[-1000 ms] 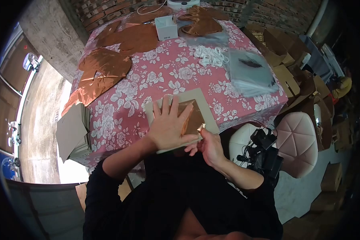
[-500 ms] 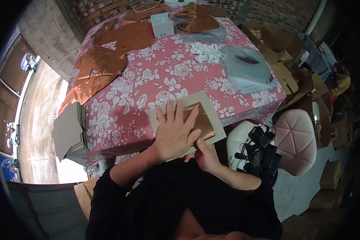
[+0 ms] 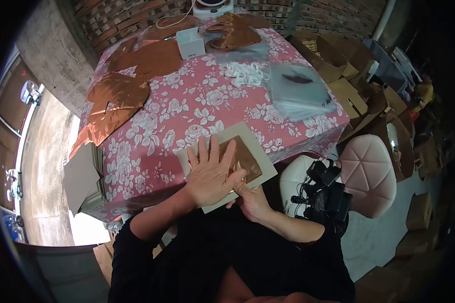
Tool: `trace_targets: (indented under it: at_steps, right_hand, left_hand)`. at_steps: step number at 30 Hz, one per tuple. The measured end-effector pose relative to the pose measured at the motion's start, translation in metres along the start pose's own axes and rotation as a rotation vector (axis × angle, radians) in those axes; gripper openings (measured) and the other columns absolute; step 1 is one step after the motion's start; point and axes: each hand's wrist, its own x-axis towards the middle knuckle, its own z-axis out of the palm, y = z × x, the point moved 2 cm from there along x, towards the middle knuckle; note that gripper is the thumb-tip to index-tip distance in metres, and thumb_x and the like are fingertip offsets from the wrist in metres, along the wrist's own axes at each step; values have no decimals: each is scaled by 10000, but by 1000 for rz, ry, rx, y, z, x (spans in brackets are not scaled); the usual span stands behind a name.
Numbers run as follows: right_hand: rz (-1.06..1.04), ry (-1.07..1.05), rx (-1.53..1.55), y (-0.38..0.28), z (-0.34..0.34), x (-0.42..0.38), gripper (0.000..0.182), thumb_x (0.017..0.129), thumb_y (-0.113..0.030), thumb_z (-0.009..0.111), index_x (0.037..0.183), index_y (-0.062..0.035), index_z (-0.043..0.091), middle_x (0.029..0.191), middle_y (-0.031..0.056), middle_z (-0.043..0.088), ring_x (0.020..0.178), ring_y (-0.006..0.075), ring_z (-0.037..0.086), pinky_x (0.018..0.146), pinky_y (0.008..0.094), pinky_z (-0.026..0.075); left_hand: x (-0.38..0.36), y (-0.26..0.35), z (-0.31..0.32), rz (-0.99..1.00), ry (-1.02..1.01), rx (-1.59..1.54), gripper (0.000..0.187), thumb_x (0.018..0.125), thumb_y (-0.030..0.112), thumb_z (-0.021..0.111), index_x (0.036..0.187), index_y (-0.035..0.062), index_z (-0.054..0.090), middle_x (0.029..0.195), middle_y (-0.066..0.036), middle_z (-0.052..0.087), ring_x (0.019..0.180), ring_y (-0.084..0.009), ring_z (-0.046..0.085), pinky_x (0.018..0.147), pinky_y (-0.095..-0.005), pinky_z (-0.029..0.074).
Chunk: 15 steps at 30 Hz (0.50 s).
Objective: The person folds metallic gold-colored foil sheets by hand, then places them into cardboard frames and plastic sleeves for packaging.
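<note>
A greyish cardboard sheet [image 3: 244,130] lies tilted at the near edge of the table, partly overhanging it. On it is a folded, shiny copper-coloured foil piece [image 3: 251,169]. My left hand [image 3: 209,171] lies flat over the left part of the foil, fingers spread. At the sheet's near edge, my right hand [image 3: 254,203] grips the cardboard, its thumb on top close to my left thumb. The right fingers are mostly hidden underneath.
More copper foil [image 3: 119,98] covers the table's left side. Clear plastic bags [image 3: 301,93], white loops of cord [image 3: 245,74] and a white box [image 3: 190,44] sit farther back. Stacked cardboard [image 3: 81,179] stands left. Chairs [image 3: 369,174] with black devices [image 3: 337,196] are right.
The view has shifted, so the table appears farther left and lower. My left hand stays on the foil, while my right thumb has slid slightly left along the cardboard's edge.
</note>
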Motion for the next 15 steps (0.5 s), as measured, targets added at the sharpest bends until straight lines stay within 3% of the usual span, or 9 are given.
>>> trace_targets:
  at_steps: [3, 5, 6, 7, 8, 9, 11, 13, 15]
  right_hand:
    - [0, -29, -2, -11, -16, -1, 305, 963, -161, 557, 1254, -119, 476, 1039, 58, 623, 811, 166, 639, 517, 293, 558]
    - [-47, 59, 33, -36, -19, -4, 381, 955, -118, 545, 1311, -122, 409, 1082, 83, 597, 783, 184, 640, 496, 305, 553]
    - [-79, 81, 50, -48, -25, -5, 394, 950, -132, 555, 1312, -124, 402, 1075, 81, 591, 772, 189, 638, 491, 310, 550]
    - [-110, 103, 66, -63, -32, -6, 407, 945, -146, 565, 1314, -127, 394, 1068, 79, 585, 762, 195, 637, 486, 315, 547]
    - [-159, 214, 68, -78, -39, -9, 380, 940, -164, 574, 1283, -114, 419, 1001, 70, 584, 753, 194, 632, 480, 327, 540]
    - [-214, 231, 114, -90, -54, -13, 180, 957, -146, 549, 1107, -48, 559, 926, 74, 619, 737, 187, 639, 505, 332, 550]
    - [-387, 395, 103, -126, -73, -21, 161, 944, -165, 581, 1058, -51, 581, 916, 53, 619, 670, 190, 626, 492, 347, 537]
    - [-466, 682, 97, -149, -111, -34, 225, 936, -264, 590, 1070, -84, 609, 879, 1, 619, 722, 159, 623, 508, 293, 484]
    - [-678, 521, 74, -179, -139, -49, 255, 938, -290, 596, 1116, -109, 622, 995, -3, 666, 800, 139, 630, 573, 275, 461]
  left_hand:
    - [15, -5, -25, -38, -117, -233, 708, 940, 554, 375, 1452, 68, 324, 1525, -303, 115, 1411, -500, 45, 1110, -618, 38]
    - [33, -15, -47, 89, 42, -430, 622, 955, 460, 426, 1413, 41, 385, 1516, -313, 134, 1425, -456, 76, 1135, -560, 73]
    - [56, -20, -47, 60, 123, -320, 512, 955, 347, 472, 1336, 5, 477, 1483, -324, 226, 1405, -449, 180, 1138, -508, 159]
    - [73, -20, -55, 62, 125, -318, 512, 955, 347, 472, 1336, 5, 477, 1483, -324, 226, 1405, -449, 180, 1138, -508, 159]
    - [88, -19, -68, 125, 276, -357, 447, 937, 302, 495, 1256, -9, 537, 1404, -314, 343, 1338, -444, 290, 1104, -479, 238]
    - [102, -19, -78, 190, 426, -394, 387, 919, 257, 518, 1175, -22, 596, 1325, -305, 461, 1270, -439, 400, 1070, -450, 316]
    - [138, -11, -80, 251, 455, -375, 327, 892, 215, 538, 1087, -33, 624, 1203, -275, 537, 1167, -423, 466, 1013, -447, 366]
    - [177, 0, -70, 313, 476, -358, 270, 866, 172, 558, 998, -44, 651, 1082, -245, 614, 1063, -407, 533, 957, -445, 415]
    - [218, 15, -49, 510, 421, -362, 216, 833, 145, 582, 903, -46, 656, 941, -214, 635, 948, -382, 548, 889, -460, 434]
